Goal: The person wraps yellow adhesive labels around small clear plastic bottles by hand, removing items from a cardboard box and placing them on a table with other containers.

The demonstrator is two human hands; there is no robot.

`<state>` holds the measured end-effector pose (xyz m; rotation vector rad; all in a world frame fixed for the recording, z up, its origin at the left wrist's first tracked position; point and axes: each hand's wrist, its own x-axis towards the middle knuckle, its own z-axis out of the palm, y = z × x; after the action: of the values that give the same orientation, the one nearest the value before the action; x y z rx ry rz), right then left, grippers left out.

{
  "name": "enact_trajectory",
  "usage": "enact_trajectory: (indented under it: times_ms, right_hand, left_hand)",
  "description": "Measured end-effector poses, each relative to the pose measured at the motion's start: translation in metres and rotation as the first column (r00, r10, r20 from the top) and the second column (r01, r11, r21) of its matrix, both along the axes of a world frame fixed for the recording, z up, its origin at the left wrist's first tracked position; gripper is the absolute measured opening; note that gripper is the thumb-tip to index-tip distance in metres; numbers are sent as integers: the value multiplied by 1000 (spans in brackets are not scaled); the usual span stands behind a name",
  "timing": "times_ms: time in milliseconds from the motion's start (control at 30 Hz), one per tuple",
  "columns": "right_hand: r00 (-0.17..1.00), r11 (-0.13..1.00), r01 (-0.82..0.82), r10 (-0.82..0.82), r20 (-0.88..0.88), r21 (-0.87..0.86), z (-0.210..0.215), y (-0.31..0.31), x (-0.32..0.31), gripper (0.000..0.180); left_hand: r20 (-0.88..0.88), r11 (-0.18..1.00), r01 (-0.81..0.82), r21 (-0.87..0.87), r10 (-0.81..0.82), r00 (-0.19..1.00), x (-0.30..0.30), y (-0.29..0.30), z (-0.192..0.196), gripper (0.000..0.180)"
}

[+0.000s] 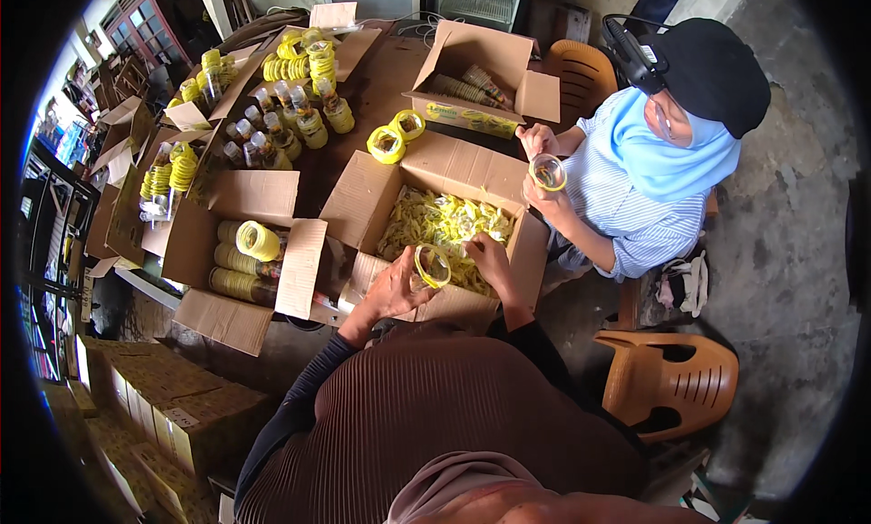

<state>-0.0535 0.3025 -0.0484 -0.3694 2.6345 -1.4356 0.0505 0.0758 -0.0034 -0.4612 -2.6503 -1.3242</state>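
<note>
We sit at a dark table (381,79) crowded with open cardboard boxes. The big box (454,175) before us holds a heap of yellow labels (445,220). Beside it a smaller box (240,243) carries stacked yellow-lidded jars. Our left hand (392,288) grips a small clear jar with a yellow rim (432,265) over the box's near edge; our right hand (490,256) pinches at its rim, fingers narrow

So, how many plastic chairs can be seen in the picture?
2. One empty tan plastic chair stands at the lower right, beside the person wearing the camera. A second chair is at the top, behind the co-worker's shoulder, only partly visible. More may be hidden.
</note>
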Motion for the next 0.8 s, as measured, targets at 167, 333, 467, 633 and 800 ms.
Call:
enact_trajectory:
  times_ms: [167,333,467,633,800]
  right_hand:
    - [962,992,-72,41,-272,-105,-16,-8,6,11]
    - [943,984,-181,175,-283,6,70,-35,37,21]
    - [759,923,-264,378,-530,281,69,-42,40,25]
    - [712,858,-341,502,-491,384,77,-43,41,20]
    - [659,809,-412,583,-476,420,80,-43,36,18]
  left_hand:
    - [118,998,28,-52,-21,993,-5,-7,5,89]
    - [91,980,12,-198,6,996,-5,-12,-3,92]
    - [-24,957,17,-289,-25,999,-5,-9,-7,92]
    - [263,975,167,-148,-124,957,-12,-8,23,88]
    - [155,975,218,31,-220,963,-13,-16,-26,76]
